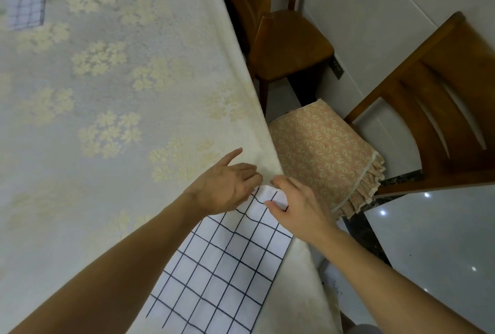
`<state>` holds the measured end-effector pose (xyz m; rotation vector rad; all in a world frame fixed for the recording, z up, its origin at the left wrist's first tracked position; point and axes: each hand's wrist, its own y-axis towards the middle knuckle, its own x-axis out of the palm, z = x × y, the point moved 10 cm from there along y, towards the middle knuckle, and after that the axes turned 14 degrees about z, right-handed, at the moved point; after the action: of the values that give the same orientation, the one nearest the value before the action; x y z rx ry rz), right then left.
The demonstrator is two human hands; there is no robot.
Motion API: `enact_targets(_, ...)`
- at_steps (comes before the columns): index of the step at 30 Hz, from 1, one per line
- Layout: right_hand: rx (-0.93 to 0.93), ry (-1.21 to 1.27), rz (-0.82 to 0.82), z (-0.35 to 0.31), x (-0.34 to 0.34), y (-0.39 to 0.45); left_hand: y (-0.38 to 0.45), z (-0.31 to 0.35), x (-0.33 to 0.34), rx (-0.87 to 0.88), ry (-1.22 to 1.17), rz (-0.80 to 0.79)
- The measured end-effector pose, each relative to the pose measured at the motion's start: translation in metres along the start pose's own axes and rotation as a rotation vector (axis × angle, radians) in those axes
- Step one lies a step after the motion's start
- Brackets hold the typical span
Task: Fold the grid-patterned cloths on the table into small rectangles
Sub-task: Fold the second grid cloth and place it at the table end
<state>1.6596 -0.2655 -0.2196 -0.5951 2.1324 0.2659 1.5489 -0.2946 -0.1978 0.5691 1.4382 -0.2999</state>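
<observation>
Grid-patterned cloth (222, 274) lies as a long white strip with dark lines on the near right part of the bench (112, 97), running from the near edge toward the right edge. A cream floral covering spreads over the whole bench. Two wooden chairs stand to the right: the nearer chair (439, 108) carries a peach leaf-print cushion (321, 151), and the farther chair (281, 36) is bare. The left hand (225, 186) rests on the strip's far end, index finger pointing outward, the other fingers curled at the cloth's edge. The right hand (297, 199) pinches the far corner between thumb and fingers. A folded grid cloth (26, 10) sits at the far left.
</observation>
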Motion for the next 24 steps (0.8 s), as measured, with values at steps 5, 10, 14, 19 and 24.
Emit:
enact_targets(5, -0.106, 0.070, -0.032, -0.022, -0.018, 0.003, -0.005, 0.009, -0.046, 0.000, 0.083, 0.111)
enact_targets(10, -0.288, -0.081, 0.086, -0.068, -0.054, -0.012, -0.030, 0.017, -0.088, -0.097, 0.170, 0.164)
enact_targets(14, -0.418, -0.263, 0.076, -0.107, -0.056, -0.040, -0.065, 0.031, -0.104, -0.190, 0.191, 0.181)
enact_targets(19, -0.495, -0.325, -0.006, -0.132, -0.028, -0.087, -0.117, 0.053, -0.095, -0.271, 0.179, 0.204)
enact_targets(24, -0.652, -0.413, -0.073, -0.133, 0.021, -0.134, -0.160, 0.079, -0.066, -0.336, 0.118, 0.160)
